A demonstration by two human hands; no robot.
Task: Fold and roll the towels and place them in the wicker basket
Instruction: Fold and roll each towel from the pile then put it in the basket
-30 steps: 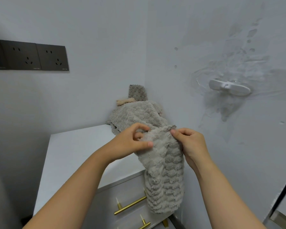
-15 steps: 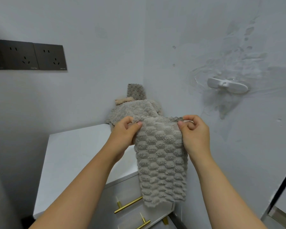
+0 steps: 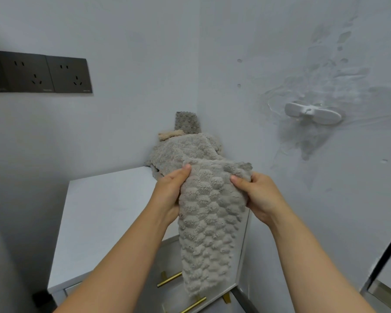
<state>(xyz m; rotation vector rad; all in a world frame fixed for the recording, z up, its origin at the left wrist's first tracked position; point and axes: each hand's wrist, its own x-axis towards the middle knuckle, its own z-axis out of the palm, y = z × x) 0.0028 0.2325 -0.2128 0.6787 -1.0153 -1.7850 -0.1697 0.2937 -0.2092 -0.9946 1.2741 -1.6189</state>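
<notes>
A grey textured towel [image 3: 209, 222] hangs in the air over the front right part of the white cabinet top [image 3: 104, 213]. My left hand [image 3: 171, 190] grips its upper left edge, thumb on the front. My right hand [image 3: 257, 195] grips the upper right edge the same way. The towel's lower end dangles in front of the drawers. Behind it, in the corner, lies a heap of more grey towels [image 3: 183, 152], with a beige cloth [image 3: 169, 134] and an upright grey towel [image 3: 187, 122] at the back. No wicker basket is visible.
Two walls meet right behind the heap. Dark wall sockets [image 3: 38, 73] sit at the upper left. A white plastic hook [image 3: 312, 112] sticks out of the right wall. Drawers with brass handles [image 3: 169, 279] are below the cabinet top. A dark door frame [image 3: 388, 254] stands at the right.
Both hands moved from pinching the towel's top corners to gripping its sides a little lower. The towel now hangs narrower, with its top edge slumped between the hands.
</notes>
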